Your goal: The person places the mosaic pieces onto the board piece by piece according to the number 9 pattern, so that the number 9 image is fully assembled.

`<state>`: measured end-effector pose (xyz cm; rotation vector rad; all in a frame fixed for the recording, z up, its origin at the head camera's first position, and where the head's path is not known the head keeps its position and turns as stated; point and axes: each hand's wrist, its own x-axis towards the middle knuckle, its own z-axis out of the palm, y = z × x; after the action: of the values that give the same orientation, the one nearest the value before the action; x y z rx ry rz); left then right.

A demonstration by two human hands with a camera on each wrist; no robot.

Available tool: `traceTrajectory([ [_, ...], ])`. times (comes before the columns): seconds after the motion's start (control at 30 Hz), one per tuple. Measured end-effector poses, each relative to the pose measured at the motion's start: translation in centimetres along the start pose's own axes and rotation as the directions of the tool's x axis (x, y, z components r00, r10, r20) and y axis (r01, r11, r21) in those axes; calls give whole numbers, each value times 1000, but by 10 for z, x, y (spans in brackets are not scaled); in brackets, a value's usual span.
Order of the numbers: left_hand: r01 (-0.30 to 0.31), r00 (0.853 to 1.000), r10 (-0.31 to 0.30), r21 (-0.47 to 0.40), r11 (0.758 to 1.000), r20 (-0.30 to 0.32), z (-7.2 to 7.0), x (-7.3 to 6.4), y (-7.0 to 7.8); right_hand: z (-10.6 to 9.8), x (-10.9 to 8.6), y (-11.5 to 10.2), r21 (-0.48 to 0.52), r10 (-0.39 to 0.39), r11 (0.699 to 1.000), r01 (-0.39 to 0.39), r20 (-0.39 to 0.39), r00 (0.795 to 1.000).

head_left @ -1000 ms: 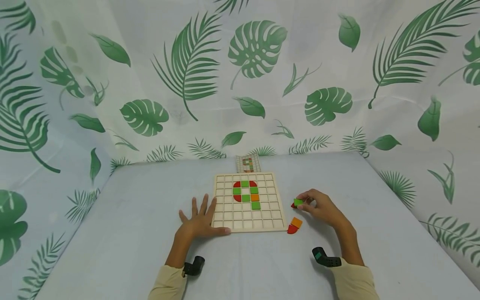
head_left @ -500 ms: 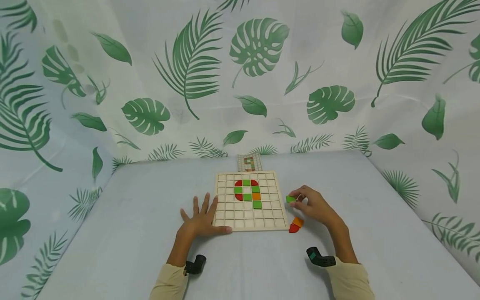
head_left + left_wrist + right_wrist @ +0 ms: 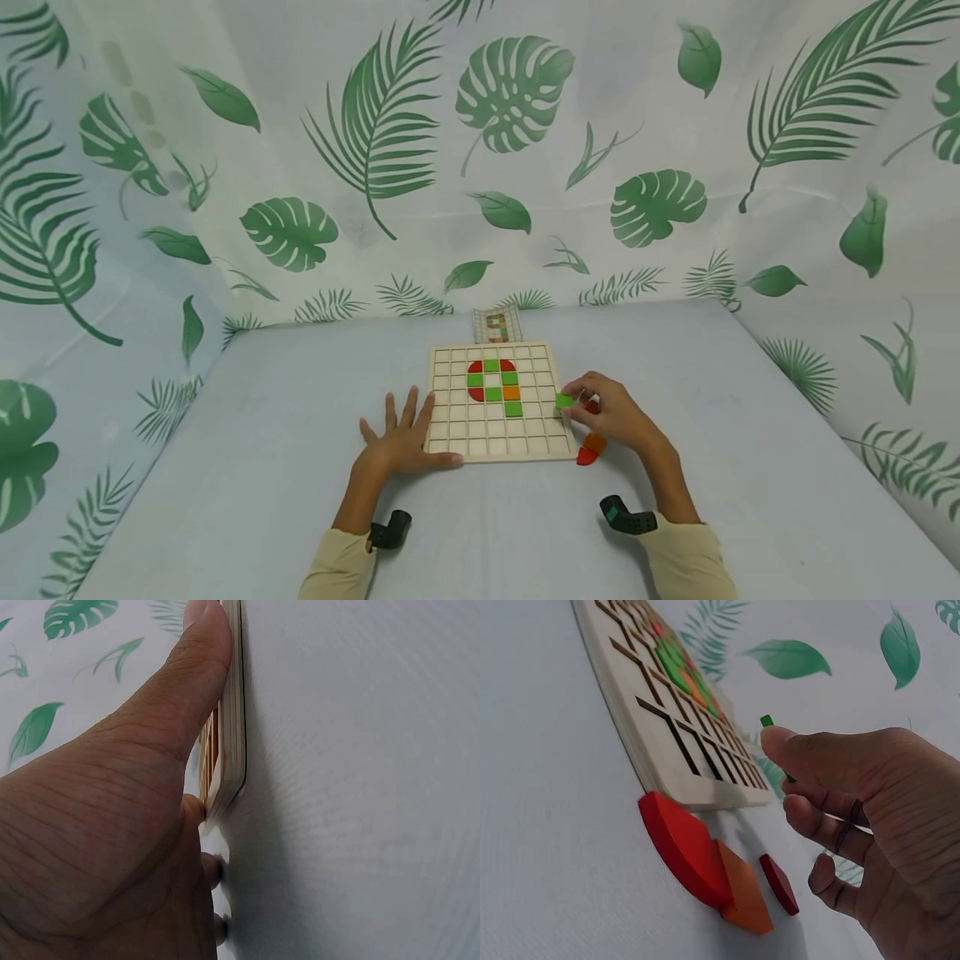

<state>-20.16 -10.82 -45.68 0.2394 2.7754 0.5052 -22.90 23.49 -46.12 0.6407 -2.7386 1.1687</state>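
A square wooden grid board [image 3: 465, 429] lies on the table with red, green and orange tiles set in its cells in a hooked shape. My left hand [image 3: 397, 450] rests at the board's near left corner, fingers spread along the left side and thumb on the front edge. Between thumb and fingers my right hand [image 3: 611, 410] pinches a green square tile [image 3: 564, 402], held over the board's right edge. In the right wrist view the tile shows edge-on, clear above the board.
Beside the board's near right corner lie a red quarter-round tile [image 3: 682, 847] and an orange square tile [image 3: 744, 892], touching. Another red tile [image 3: 779, 883] lies just beyond them. A pattern card [image 3: 497, 325] stands behind the board. Leaf-printed cloth [image 3: 420, 167] hangs around the table.
My right hand has carried the green tile leftward from beside the board to over its right edge. The red tile it was picked up beside stays on the table. My left hand stays put.
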Motion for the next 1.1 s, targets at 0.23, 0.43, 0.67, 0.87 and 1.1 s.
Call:
traceTrajectory([
  [0.23,0,1000,0,4,1000,1,-1,0,0,7,4,-6,37,-33,999,33,20,999],
  [0.43,-7,1000,7,3,1000,4,-1,-1,0,16,7,-10,41,-29,999,26,57,998],
  [0.67,-12,1000,12,1,1000,2,-2,-2,1,25,9,-16,92,-72,994,64,80,994],
  [0.87,-8,1000,8,3,1000,-1,-2,-2,1,33,11,-18,122,-77,991,63,117,990],
  [1.1,-7,1000,7,5,1000,1,-2,-3,2,39,13,-23,115,-71,992,55,137,988],
])
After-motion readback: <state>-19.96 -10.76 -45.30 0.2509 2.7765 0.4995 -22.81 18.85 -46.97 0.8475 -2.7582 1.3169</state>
